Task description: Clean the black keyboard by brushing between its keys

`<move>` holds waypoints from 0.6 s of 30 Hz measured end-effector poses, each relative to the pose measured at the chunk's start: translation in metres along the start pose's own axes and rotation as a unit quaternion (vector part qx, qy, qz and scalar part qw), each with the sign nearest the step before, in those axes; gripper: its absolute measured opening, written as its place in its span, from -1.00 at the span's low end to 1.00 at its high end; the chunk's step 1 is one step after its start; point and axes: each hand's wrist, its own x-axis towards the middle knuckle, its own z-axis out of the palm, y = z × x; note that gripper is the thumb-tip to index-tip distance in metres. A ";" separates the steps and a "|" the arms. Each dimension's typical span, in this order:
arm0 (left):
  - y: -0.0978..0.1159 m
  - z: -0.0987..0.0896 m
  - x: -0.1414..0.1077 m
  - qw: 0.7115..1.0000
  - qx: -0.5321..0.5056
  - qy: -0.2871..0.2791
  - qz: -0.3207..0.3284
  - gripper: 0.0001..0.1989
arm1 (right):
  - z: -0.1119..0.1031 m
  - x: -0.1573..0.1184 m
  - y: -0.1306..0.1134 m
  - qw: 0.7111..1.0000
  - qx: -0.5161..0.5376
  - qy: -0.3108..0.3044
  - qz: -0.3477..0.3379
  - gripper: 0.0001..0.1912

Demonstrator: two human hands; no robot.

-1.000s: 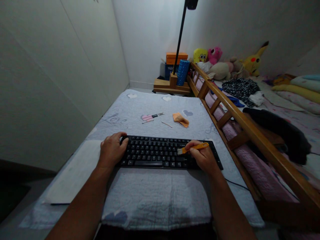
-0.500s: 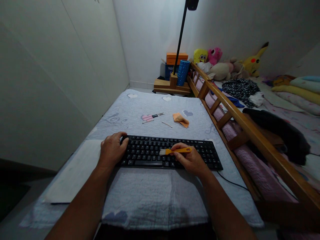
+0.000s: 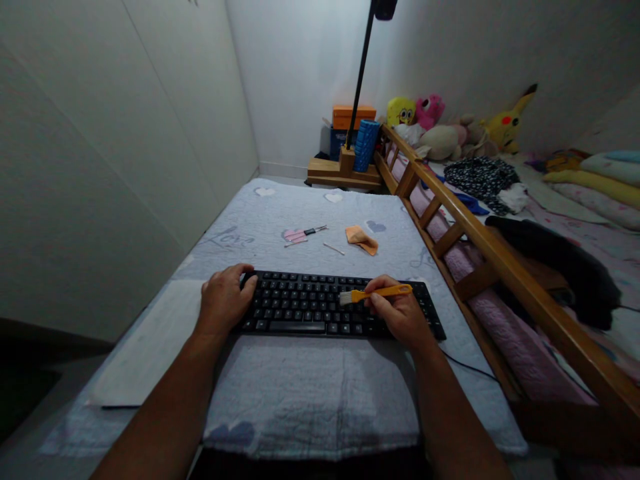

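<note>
A black keyboard [image 3: 295,307] lies flat on the bluish-white quilted cover. My left hand [image 3: 225,300] grips its left end, thumb on top and fingers along the edge. In my right hand [image 3: 400,312] is a small yellow-handled brush [image 3: 359,295], pinched between thumb and fingers. Its pale bristles are at the keys right of the middle; whether they touch is hard to tell. Beyond the keyboard lie an orange cloth [image 3: 361,240], two cotton swabs [image 3: 334,249] and a slim tool with a black part and metal tips [image 3: 311,231].
A white flat panel [image 3: 150,347] lies left of the keyboard. The keyboard's cable [image 3: 470,365] runs off to the right. A wooden bed rail [image 3: 465,220] borders the right side, with plush toys and clothes behind it. A lamp pole [image 3: 361,73] stands at the back.
My right hand has moved the brush to the right and slightly up across the keys. The left hand and the keyboard have stayed in place.
</note>
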 end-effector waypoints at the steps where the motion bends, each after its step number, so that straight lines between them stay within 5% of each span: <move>1: 0.000 0.000 0.000 1.000 0.000 0.000 0.000 -0.56 | 0.003 0.000 -0.001 1.000 0.020 -0.019 0.006 -0.87; 9: 0.000 0.000 0.000 1.000 -0.003 0.004 0.004 -0.58 | 0.023 0.002 -0.001 0.994 0.011 -0.105 0.007 -0.85; 18: -0.001 0.000 0.000 1.000 -0.005 0.002 0.004 -0.57 | -0.001 0.003 0.003 0.994 -0.111 0.001 -0.021 -0.90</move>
